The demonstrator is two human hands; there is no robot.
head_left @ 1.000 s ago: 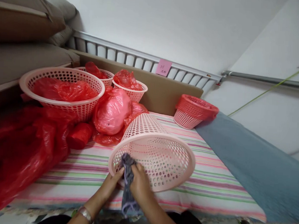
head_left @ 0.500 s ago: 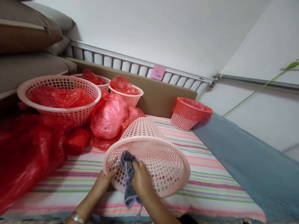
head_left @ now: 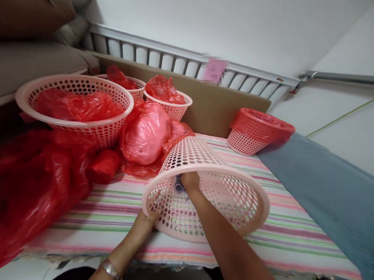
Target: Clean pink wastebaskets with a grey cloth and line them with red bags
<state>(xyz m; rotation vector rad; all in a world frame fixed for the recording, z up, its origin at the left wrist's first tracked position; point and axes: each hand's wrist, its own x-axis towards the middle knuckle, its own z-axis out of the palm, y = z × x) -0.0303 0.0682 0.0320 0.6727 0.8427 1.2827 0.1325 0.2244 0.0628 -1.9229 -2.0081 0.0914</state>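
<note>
A pink perforated plastic basket (head_left: 234,201) lies on its side on the striped cloth, its mouth turned toward me. My left hand (head_left: 143,226) grips the lower left of its rim; a metal bracelet sits on that wrist. My right hand (head_left: 190,180) reaches deep inside the basket and presses a purple-grey cloth (head_left: 180,184) against the bottom. Only a small bit of the cloth shows beside the fingers.
A large pink basket (head_left: 72,109) with red plastic bags stands at the left, two smaller ones (head_left: 170,103) behind it. A pink bag bundle (head_left: 145,131), loose red bags (head_left: 25,177), a red basket stack (head_left: 256,133), a blue-grey sheet (head_left: 328,193) at the right.
My right hand has pushed the cloth from the basket's rim deep into its bottom. My left hand has stayed at the rim. The view has shifted slightly.
</note>
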